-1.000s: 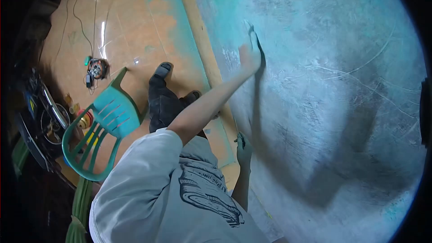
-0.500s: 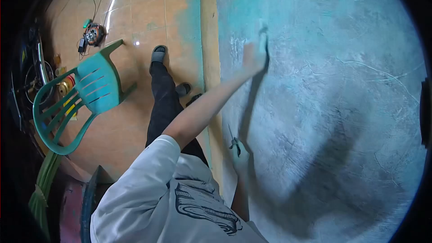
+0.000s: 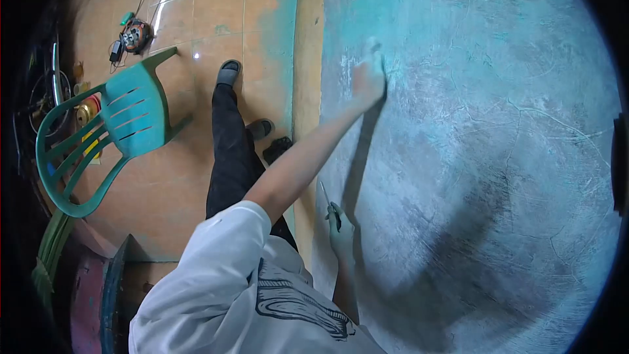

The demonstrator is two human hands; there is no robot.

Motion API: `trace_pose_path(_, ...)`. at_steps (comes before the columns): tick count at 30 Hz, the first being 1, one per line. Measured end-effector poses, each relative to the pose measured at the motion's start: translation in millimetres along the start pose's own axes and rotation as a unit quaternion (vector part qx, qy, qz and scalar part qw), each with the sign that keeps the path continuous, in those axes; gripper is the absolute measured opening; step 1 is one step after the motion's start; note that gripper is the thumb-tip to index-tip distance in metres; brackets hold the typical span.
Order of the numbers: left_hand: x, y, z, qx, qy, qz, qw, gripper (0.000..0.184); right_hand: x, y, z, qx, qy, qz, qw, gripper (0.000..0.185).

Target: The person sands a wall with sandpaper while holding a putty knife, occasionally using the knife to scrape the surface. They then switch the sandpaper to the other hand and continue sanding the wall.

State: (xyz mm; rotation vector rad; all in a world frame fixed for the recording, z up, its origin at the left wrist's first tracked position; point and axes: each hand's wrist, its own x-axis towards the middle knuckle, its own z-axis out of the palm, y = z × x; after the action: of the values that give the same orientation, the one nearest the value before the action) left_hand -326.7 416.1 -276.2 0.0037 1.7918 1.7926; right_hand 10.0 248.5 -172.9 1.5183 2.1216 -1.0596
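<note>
My left hand (image 3: 370,82) reaches across to the blue-green wall (image 3: 445,151). It is blurred by motion, its fingers closed around something pale at the wall surface that I cannot make out. Lower down, my right hand (image 3: 341,236) is close to the wall, fingers wrapped round the dark handle of what looks like a putty knife (image 3: 324,195). Its thin, light blade points up in the picture, seen nearly edge-on. Patches of turquoise, grey and whitish scrape marks cover the wall, and the shadow of my left arm falls across it.
On the left stands a green plastic chair (image 3: 134,115) on the orange tiled floor (image 3: 177,190). Beyond it lies a round orange-and-black device (image 3: 135,36) with cords. A bicycle wheel (image 3: 40,108) and a gold-coloured can (image 3: 85,113) are near the far left edge. My sandalled foot (image 3: 228,73) is beside the wall's base.
My left hand has shifted slightly left and down, still at the wall. The right hand keeps its hold, slightly lower in view. The camera view has shifted a little.
</note>
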Motion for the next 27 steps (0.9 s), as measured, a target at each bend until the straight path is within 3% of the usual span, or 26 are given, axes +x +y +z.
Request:
trace_pose_path(3, -18.6, -34.1, -2.4, 0.034, -0.018, -0.08, 0.996, 0.047, -1.7, -9.3, -1.8, 0.006, -0.019, -0.003, 1.0, 0.034)
trace_pose_path(6, -68.8, 4.9, 19.8, -0.011, 0.064, 0.206, 0.976, 0.045, -0.7, 12.6, 10.1, -0.008, 0.008, -0.033, 0.999, 0.033)
trace_pose_path(9, -48.7, 62.8, 6.1, -0.143, -0.037, 0.076, 0.986, 0.053, -2.7, 1.5, 8.6, 0.001, 0.021, -0.025, 0.999, 0.033)
trace_pose_path(10, -33.4, 61.1, 5.5, -0.128, -0.031, 0.066, 0.989, 0.053, 0.5, -0.7, 6.4, 0.021, 0.023, -0.018, 0.999, 0.033)
trace_pose_path(12, 3.3, 52.3, -4.6, -0.093, -0.022, 0.047, 0.994, 0.054, 0.2, -5.5, 10.7, 0.067, 0.026, -0.001, 0.997, 0.034)
trace_pose_path(15, 31.9, -38.2, 12.2, -0.026, 0.057, 0.048, 0.997, 0.051, 2.2, 3.5, 19.5, 0.057, 0.017, -0.007, 0.998, 0.034)
trace_pose_path(17, 0.6, -19.8, -7.9, -0.038, -0.02, -0.09, 0.995, 0.055, -0.9, -6.3, 13.5, 0.035, 0.004, -0.042, 0.999, 0.034)
trace_pose_path(19, -31.3, -15.3, -6.3, -0.051, -0.041, -0.048, 0.997, 0.056, -2.9, -9.7, 17.4, 0.027, 0.006, -0.035, 0.999, 0.035)
trace_pose_path(21, -44.6, 5.8, 10.1, -0.034, 0.022, 0.162, 0.986, 0.054, -4.3, -16.8, 13.1, 0.021, -0.02, 0.023, 0.999, 0.036)
trace_pose_path(24, -7.5, 48.0, 16.6, -0.044, 0.054, 0.148, 0.986, 0.054, -11.6, -8.6, 19.1, 0.041, -0.009, 0.051, 0.998, 0.037)
trace_pose_path(27, 43.9, 29.9, 17.7, -0.036, 0.067, 0.125, 0.989, 0.054, -3.9, -4.0, 20.5, 0.064, -0.001, 0.058, 0.996, 0.037)
